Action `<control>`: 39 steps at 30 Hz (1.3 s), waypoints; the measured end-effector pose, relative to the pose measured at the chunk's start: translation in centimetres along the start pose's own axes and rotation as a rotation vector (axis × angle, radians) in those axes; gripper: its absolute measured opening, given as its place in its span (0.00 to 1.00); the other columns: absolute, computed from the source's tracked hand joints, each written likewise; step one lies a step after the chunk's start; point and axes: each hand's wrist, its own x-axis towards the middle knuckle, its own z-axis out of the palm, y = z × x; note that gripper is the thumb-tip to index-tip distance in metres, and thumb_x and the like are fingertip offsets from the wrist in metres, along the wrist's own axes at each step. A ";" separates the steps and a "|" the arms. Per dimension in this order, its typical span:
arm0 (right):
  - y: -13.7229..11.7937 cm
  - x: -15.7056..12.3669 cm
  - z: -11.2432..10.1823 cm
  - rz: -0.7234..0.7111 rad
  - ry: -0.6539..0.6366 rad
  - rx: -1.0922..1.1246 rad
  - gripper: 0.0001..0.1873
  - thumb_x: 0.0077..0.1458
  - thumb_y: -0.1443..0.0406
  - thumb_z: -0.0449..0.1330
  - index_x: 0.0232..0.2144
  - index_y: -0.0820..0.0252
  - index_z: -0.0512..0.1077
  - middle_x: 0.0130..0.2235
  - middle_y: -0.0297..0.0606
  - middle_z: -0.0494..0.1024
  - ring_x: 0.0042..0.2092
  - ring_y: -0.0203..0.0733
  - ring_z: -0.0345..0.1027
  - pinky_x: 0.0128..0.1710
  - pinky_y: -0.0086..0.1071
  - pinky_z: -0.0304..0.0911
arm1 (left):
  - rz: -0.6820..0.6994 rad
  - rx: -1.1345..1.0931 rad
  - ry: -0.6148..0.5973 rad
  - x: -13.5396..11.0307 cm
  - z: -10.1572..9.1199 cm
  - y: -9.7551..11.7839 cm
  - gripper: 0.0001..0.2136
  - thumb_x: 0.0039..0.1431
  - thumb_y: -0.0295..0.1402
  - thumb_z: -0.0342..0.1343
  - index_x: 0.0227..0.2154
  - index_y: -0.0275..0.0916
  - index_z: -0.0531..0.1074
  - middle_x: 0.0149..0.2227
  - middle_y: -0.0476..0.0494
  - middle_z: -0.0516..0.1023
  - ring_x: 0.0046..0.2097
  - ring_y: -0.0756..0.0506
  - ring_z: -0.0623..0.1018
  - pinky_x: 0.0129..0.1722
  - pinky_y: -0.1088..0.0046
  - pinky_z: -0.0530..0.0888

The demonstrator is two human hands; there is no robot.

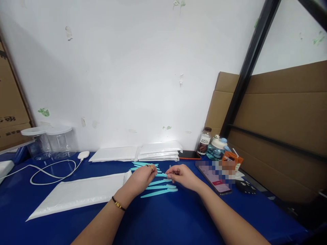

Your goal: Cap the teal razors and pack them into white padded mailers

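Note:
My left hand [143, 177] and my right hand [182, 176] meet over the middle of the table, each with its fingers pinched. Between them runs a slim teal eyebrow razor [161, 175]; my right fingertips grip its right end, and its left end goes to my left fingers, which partly hide it. More teal eyebrow razors [159, 193] lie side by side just below my hands. Several others [143, 164] are heaped loosely behind my left hand. A white padded envelope [84, 190] lies flat to the left, its right end beside my left wrist.
Stacked white envelopes [158, 151] lie along the wall, near a black phone [189, 155]. On the right are a brown bottle [204, 141], a water bottle [216, 149], an orange carton [231, 161] and another phone [217, 182]. Clear jars [60, 143] and a white cable [53, 182] are left.

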 end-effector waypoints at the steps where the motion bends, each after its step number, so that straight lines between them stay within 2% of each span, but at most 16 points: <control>1: -0.1 -0.1 0.0 0.011 -0.038 -0.003 0.15 0.49 0.57 0.59 0.33 0.63 0.75 0.23 0.34 0.73 0.25 0.35 0.65 0.26 0.27 0.60 | 0.019 0.001 -0.014 0.0 0.2 0.1 0.11 0.61 0.34 0.40 0.31 0.40 0.68 0.29 0.48 0.74 0.31 0.48 0.72 0.30 0.75 0.63; 4: -0.4 -0.5 -0.3 0.010 -0.148 -0.087 0.13 0.48 0.59 0.60 0.31 0.63 0.77 0.23 0.34 0.74 0.25 0.35 0.65 0.25 0.26 0.59 | 0.076 -0.002 -0.086 0.1 0.7 0.1 0.10 0.58 0.33 0.45 0.30 0.41 0.71 0.29 0.49 0.76 0.32 0.48 0.73 0.31 0.75 0.63; 6: -0.3 -0.6 -1.0 -0.021 -0.154 -0.175 0.12 0.48 0.59 0.60 0.30 0.61 0.77 0.26 0.35 0.76 0.27 0.36 0.67 0.27 0.27 0.60 | 0.066 -0.003 -0.099 0.1 0.5 -0.5 0.09 0.56 0.33 0.47 0.31 0.43 0.73 0.30 0.49 0.77 0.33 0.48 0.74 0.32 0.75 0.64; 8: 0.1 -0.5 -1.9 -0.051 -0.070 -0.260 0.12 0.49 0.60 0.59 0.33 0.60 0.77 0.30 0.36 0.78 0.30 0.38 0.68 0.30 0.28 0.61 | 0.003 0.040 -0.039 0.1 0.1 -1.5 0.09 0.56 0.33 0.48 0.33 0.43 0.73 0.33 0.48 0.77 0.35 0.47 0.74 0.34 0.75 0.65; 11: 1.1 -0.2 -3.6 -0.052 0.141 -0.429 0.11 0.52 0.65 0.55 0.33 0.60 0.76 0.35 0.38 0.78 0.35 0.41 0.69 0.35 0.31 0.62 | -0.122 0.171 0.071 0.1 -0.5 -3.2 0.08 0.55 0.32 0.49 0.35 0.42 0.72 0.38 0.46 0.76 0.39 0.45 0.74 0.39 0.71 0.66; 14: 2.2 0.0 -4.6 -0.005 0.223 -0.590 0.10 0.49 0.70 0.54 0.31 0.60 0.76 0.34 0.38 0.77 0.36 0.41 0.68 0.36 0.32 0.61 | -0.172 0.241 0.063 0.0 -0.5 -4.4 0.09 0.54 0.32 0.51 0.38 0.44 0.72 0.42 0.45 0.75 0.45 0.43 0.72 0.42 0.68 0.65; 17: 2.9 0.2 -4.3 -0.013 0.164 -0.614 0.10 0.47 0.72 0.56 0.32 0.59 0.75 0.35 0.38 0.75 0.37 0.41 0.68 0.38 0.31 0.61 | -0.149 0.252 0.015 0.0 -0.2 -4.6 0.10 0.55 0.33 0.50 0.38 0.47 0.73 0.42 0.46 0.74 0.47 0.42 0.71 0.43 0.67 0.64; 21: 3.2 0.4 -3.1 -0.074 0.105 -0.617 0.07 0.49 0.69 0.57 0.32 0.59 0.74 0.38 0.38 0.71 0.38 0.39 0.67 0.39 0.30 0.61 | -0.134 0.250 0.021 0.0 0.0 -4.6 0.11 0.56 0.34 0.50 0.41 0.48 0.73 0.42 0.45 0.73 0.48 0.42 0.69 0.45 0.67 0.63; 25: 3.7 0.8 -2.3 -0.090 0.094 -0.613 0.04 0.48 0.71 0.57 0.29 0.60 0.71 0.35 0.37 0.69 0.36 0.37 0.65 0.37 0.29 0.61 | -0.082 0.266 0.033 0.0 0.3 -5.0 0.13 0.58 0.35 0.48 0.45 0.51 0.71 0.43 0.45 0.72 0.48 0.42 0.68 0.46 0.67 0.62; 31: 3.6 0.8 -1.9 -0.094 -0.001 -0.568 0.04 0.46 0.71 0.58 0.28 0.61 0.70 0.33 0.36 0.69 0.34 0.37 0.64 0.34 0.28 0.60 | -0.026 0.282 0.078 0.5 1.2 -5.0 0.18 0.59 0.34 0.47 0.52 0.55 0.64 0.44 0.45 0.70 0.48 0.41 0.65 0.46 0.66 0.62; 33: 3.2 0.6 -1.9 -0.096 -0.011 -0.577 0.05 0.45 0.71 0.58 0.28 0.61 0.70 0.33 0.36 0.69 0.34 0.37 0.64 0.35 0.28 0.59 | -0.009 0.301 0.087 0.7 1.4 -4.7 0.17 0.60 0.33 0.46 0.50 0.55 0.66 0.44 0.45 0.70 0.48 0.42 0.65 0.45 0.66 0.62; 39: 2.7 0.4 -1.9 -0.034 -0.039 -0.493 0.07 0.45 0.72 0.57 0.30 0.60 0.70 0.30 0.33 0.72 0.32 0.35 0.64 0.32 0.26 0.58 | 0.022 0.372 0.138 1.0 1.4 -4.2 0.07 0.58 0.33 0.50 0.36 0.47 0.72 0.42 0.46 0.71 0.47 0.43 0.65 0.43 0.66 0.62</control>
